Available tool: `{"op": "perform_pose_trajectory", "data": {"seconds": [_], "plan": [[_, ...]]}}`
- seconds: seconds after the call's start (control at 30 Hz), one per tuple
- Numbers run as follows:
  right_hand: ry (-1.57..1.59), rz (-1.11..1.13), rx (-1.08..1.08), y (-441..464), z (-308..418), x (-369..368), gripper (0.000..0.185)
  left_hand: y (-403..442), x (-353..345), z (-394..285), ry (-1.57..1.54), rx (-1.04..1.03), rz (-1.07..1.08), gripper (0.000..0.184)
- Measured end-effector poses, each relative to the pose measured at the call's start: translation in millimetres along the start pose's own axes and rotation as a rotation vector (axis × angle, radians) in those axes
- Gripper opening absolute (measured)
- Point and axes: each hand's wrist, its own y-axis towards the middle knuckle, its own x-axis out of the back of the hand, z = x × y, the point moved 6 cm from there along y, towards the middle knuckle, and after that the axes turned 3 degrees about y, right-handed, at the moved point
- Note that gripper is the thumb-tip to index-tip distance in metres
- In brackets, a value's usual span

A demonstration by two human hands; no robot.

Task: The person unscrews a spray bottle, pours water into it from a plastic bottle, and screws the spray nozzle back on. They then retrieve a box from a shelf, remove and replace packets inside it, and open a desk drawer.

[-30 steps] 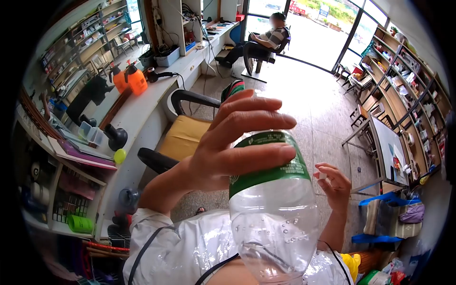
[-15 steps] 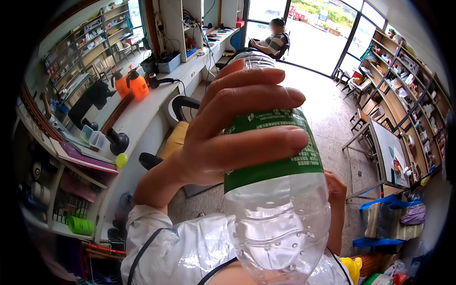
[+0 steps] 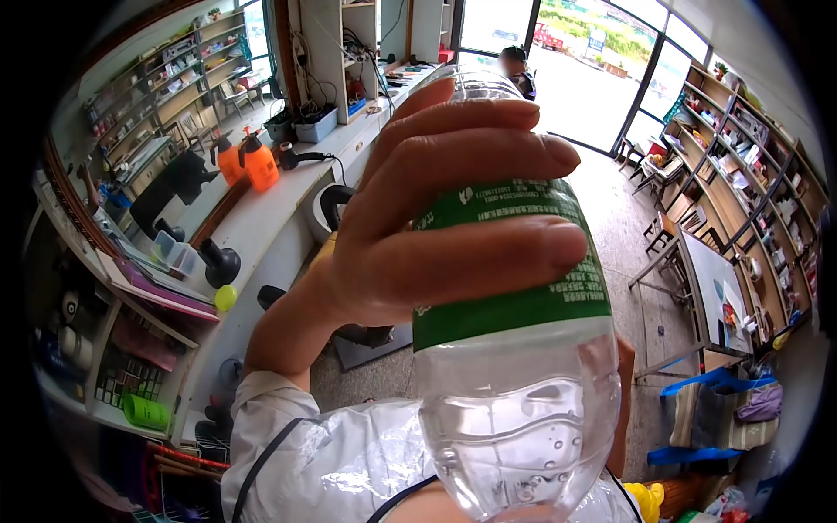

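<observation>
Green-labelled bottle [image 3: 514, 392] fills the half-curled left hand [image 3: 392, 213], open floor [image 3: 617, 248] past the bottle's edge; right hand [image 3: 624, 357] mostly hidden, grip unclear.

Bottle [image 3: 510, 410]: clear plastic, ribbed far end, tapering near end
Label [image 3: 514, 315]: green band, white printed characters, wrapped around the body
Contents: clear liquid, bubbles visible near the taper
Pose: tilted, taper toward the wearer
Position: raised, gripped in the left hand [image 3: 436, 209]

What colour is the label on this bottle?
The label is green with white print, clearest in the head view.
</observation>
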Motion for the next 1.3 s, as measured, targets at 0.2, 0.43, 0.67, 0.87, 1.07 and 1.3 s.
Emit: {"op": "perform_pose_trajectory", "data": {"seconds": [0.2,0.43,0.67,0.87,1.07,1.3], "plan": [[0.0,0.005,0.002,0,-3,0,0.029,3,0,1,0.011,-0.016,0.005,0.064],[0.029,-0.001,0.01,0,-5,0,0.029,2,-2,3,0.001,-0.012,-0.023,0.063],[0.002,-0.002,-0.013,4,-3,-1,0.029,4,1,6,-0.003,-0.012,-0.003,0.063],[0.0,0.002,0.0,5,-4,-3,0.029,6,5,7,-0.015,-0.007,-0.007,0.062],[0.018,-0.005,0.0,4,-5,-4,0.028,5,7,5,-0.028,0.0,-0.032,0.061],[0.021,-0.001,0.015,3,-3,-5,0.029,5,8,5,-0.027,-0.01,-0.054,0.059]]}}
